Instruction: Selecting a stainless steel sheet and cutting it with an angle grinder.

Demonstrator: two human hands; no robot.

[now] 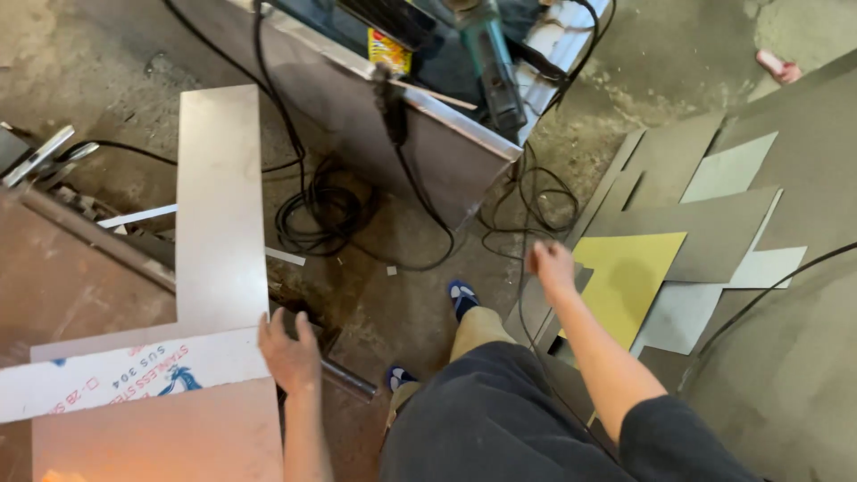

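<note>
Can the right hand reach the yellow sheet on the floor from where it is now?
Probably yes. The right hand hovers just left of the yellow sheet, whose top lies uncovered; only thin black cables cross nearby, and nothing lies between them.
</note>
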